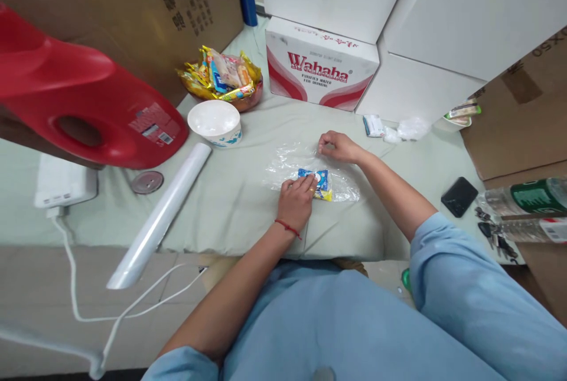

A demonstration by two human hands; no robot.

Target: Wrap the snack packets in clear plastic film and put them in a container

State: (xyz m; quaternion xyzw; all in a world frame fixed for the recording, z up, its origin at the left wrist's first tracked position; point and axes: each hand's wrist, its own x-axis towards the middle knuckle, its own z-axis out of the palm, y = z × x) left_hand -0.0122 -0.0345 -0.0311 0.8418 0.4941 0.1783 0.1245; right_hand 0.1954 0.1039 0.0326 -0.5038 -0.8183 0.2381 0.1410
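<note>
A small blue packet with a yellow lower edge lies on a crumpled sheet of clear plastic film on the table. The fingers of my left hand, close together and bent, press over the packet's left part and hide some of it. A red string is around that wrist. Beyond the packet, to the upper right, my right hand is closed in a pinch at the film's far edge. The film is transparent, so the exact bit between the fingertips is hard to see.
To the left are a white paper bowl, a basket of wrapped snacks, a film roll, and a red jug. Behind stands a Wahaha carton. A phone, keys and bottles lie right.
</note>
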